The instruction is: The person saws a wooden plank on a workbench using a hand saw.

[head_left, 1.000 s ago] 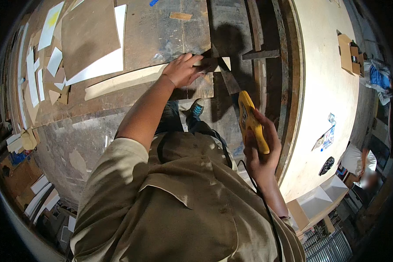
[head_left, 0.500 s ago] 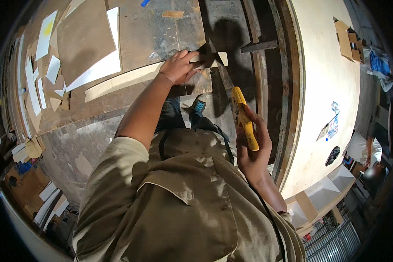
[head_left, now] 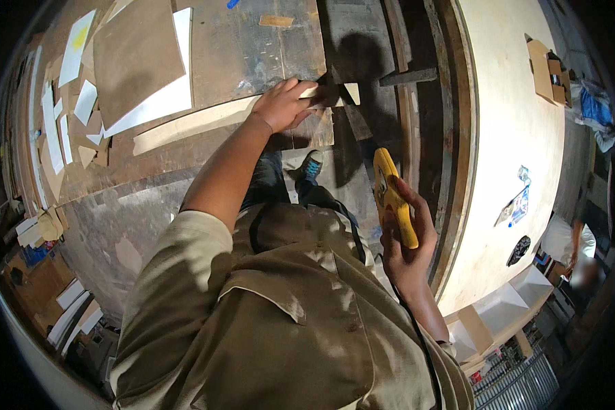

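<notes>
While your right grip (head_left: 410,239) is clenched around the yellow handle of the saw (head_left: 387,179), your left grip (head_left: 280,106) clasps the wooden strip (head_left: 198,126) on the desk (head_left: 246,51), its end jutting past the edge. The blade meets that end, which seems not yet severed, so the cut looks unfinished; you cannot tell its depth.

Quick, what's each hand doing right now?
Left hand: laid on the pale wooden strip; whether it grips can't be told.
Right hand: closed around the yellow saw handle.
</notes>
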The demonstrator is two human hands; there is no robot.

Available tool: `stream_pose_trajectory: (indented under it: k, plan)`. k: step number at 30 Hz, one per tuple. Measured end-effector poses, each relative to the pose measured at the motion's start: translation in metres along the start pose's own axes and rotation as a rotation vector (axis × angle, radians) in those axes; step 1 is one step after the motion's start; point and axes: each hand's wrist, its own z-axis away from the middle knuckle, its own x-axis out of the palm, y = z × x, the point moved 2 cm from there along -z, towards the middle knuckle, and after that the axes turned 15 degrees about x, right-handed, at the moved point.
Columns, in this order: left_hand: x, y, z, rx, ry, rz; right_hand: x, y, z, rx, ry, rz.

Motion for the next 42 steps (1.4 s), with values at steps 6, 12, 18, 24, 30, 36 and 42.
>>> stream_pose_trajectory:
  k: [6, 12, 18, 24, 30, 36, 42]
  plan:
    - [0.003, 0.001, -0.013, -0.054, 0.011, 0.015, 0.031, -0.001, -0.061, -0.064, 0.067, 0.117]
    - [0.005, -0.003, 0.004, -0.03, 0.029, -0.006, 0.004, 0.005, -0.006, -0.08, -0.013, 0.066]
    - [0.012, -0.004, -0.005, -0.079, -0.034, 0.022, 0.033, 0.002, -0.071, -0.112, 0.066, 0.126]
    - [0.003, 0.002, 0.005, -0.058, -0.076, 0.022, 0.007, -0.002, 0.003, -0.074, -0.022, 0.087]
    - [0.006, 0.008, -0.009, -0.125, 0.025, 0.097, 0.03, 0.006, -0.051, -0.135, 0.057, 0.233]
    - [0.011, -0.002, 0.005, -0.047, -0.031, -0.001, 0.001, 0.008, -0.005, -0.036, -0.041, 0.1]
    - [0.006, 0.004, -0.003, -0.056, -0.069, 0.033, 0.022, 0.006, -0.048, -0.153, 0.054, 0.216]
